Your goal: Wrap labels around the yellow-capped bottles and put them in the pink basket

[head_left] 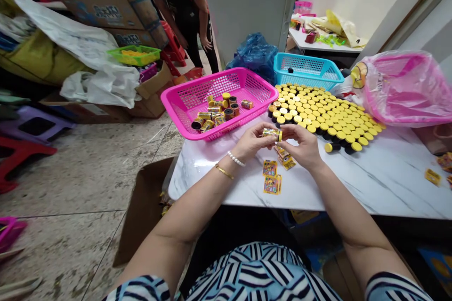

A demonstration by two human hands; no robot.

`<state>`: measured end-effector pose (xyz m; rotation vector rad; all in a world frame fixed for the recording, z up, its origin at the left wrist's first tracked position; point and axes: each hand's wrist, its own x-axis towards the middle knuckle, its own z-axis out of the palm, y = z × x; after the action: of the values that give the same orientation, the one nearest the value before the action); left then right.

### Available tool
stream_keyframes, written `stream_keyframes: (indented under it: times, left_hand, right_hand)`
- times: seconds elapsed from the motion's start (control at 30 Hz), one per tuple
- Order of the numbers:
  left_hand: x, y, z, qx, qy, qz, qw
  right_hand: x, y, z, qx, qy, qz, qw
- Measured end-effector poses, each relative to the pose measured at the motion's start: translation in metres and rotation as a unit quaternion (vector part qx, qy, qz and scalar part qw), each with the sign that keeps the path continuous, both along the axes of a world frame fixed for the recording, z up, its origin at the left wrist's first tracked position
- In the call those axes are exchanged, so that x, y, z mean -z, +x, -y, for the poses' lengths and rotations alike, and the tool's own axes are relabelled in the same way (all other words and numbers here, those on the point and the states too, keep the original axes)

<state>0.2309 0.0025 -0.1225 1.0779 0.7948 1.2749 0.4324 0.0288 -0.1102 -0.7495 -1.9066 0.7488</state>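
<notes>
Between my two hands, above the marbled table [226, 188], is a small cylinder wrapped in a yellow printed label [271, 134]. My left hand [252, 141] grips its left end, and my right hand [300, 146] pinches the other end. Flat yellow printed labels [271, 176] lie on the table just below my hands. Left of them, a pink basket [176, 110] holds several labelled cylinders [212, 115], some on their sides. Beyond my right hand stands a dense group of black cylinders with yellow caps [325, 115], and a few at its near edge lie tipped.
A blue basket [303, 63] and a blue plastic bag [252, 54] sit behind. At right is a pink tub lined with clear plastic [406, 84]. Cardboard box [141, 216] stands by the table's left edge. A person in black [187, 9] stands at the back left.
</notes>
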Motion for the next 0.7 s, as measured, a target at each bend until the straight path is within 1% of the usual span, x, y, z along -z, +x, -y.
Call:
stream_keyframes:
  times: [0.07, 0.17, 0.2, 0.27, 0.37, 0.43, 0.47, 0.53, 0.6, 0.63, 0.7]
  left_hand:
    - [-0.002, -0.001, 0.0, 0.0, -0.003, -0.018, 1.0]
    - [-0.003, -0.001, 0.001, -0.009, -0.002, -0.017, 1.0]
    - [-0.002, -0.001, 0.001, -0.012, 0.008, -0.014, 1.0]
    - [0.001, 0.001, 0.001, -0.024, 0.042, -0.025, 0.999]
    - [0.002, 0.003, 0.002, -0.054, 0.088, -0.075, 0.992]
    - [0.002, 0.003, 0.001, -0.054, 0.08, -0.086, 0.992]
    - [0.002, 0.003, 0.001, -0.047, 0.061, -0.077, 0.994]
    - [0.002, 0.001, -0.001, -0.029, 0.005, -0.04, 0.999]
    - [0.004, -0.001, -0.003, -0.023, -0.047, -0.009, 0.999]
    - [0.005, -0.001, -0.004, -0.022, -0.061, -0.005, 0.998]
    - [0.006, -0.002, -0.004, -0.025, -0.054, -0.02, 0.998]
  right_hand:
    - [0.0, 0.001, 0.0, -0.009, -0.016, -0.014, 1.0]
    - [-0.001, 0.002, 0.002, -0.001, -0.013, -0.008, 1.0]
    - [-0.001, 0.001, 0.003, 0.007, -0.037, -0.018, 0.999]
    - [0.003, -0.002, 0.003, 0.018, -0.134, -0.06, 0.989]
    - [0.01, -0.009, -0.002, 0.004, -0.304, -0.118, 0.945]
    - [0.013, -0.011, -0.007, -0.015, -0.366, -0.133, 0.921]
    - [0.013, -0.011, -0.009, -0.018, -0.377, -0.14, 0.915]
    - [0.013, -0.009, -0.014, -0.012, -0.36, -0.153, 0.92]
    - [0.011, -0.006, -0.016, -0.009, -0.307, -0.161, 0.938]
    - [0.011, -0.004, -0.016, -0.013, -0.277, -0.162, 0.947]
    - [0.012, -0.003, -0.015, -0.024, -0.234, -0.158, 0.959]
